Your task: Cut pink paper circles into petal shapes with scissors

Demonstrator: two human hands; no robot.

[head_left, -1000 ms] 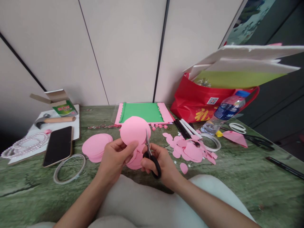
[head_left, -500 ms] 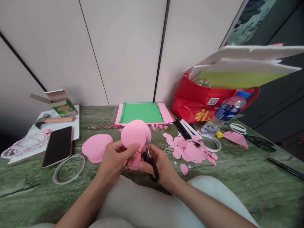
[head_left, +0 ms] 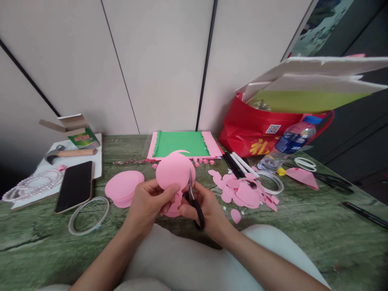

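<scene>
Between thumb and fingers, my left hand [head_left: 153,198] pinches a round pink paper disc [head_left: 172,171] held upright over the table. A curved sliver of paper stands away from the disc's top edge. My right hand [head_left: 206,204] is closed around black-handled scissors [head_left: 197,210], whose blades point up at the disc's right edge. Below the disc, more pink paper [head_left: 174,208] shows between the hands, partly hidden by fingers. Left of my left hand lies a stack of pink paper circles [head_left: 124,188]. A pile of pink paper scraps [head_left: 242,192] lies right of my right hand.
A phone [head_left: 74,186], tape roll [head_left: 89,216], hammer [head_left: 75,153] and bead string [head_left: 34,184] lie at left. Green card [head_left: 182,143] lies against the wall. At right stand a red bag [head_left: 242,129] and a water bottle [head_left: 291,143], with markers [head_left: 239,163] nearby.
A thin curved strip has come away along the top of the paper disc. Both hands, with disc and scissors, have shifted slightly to the right.
</scene>
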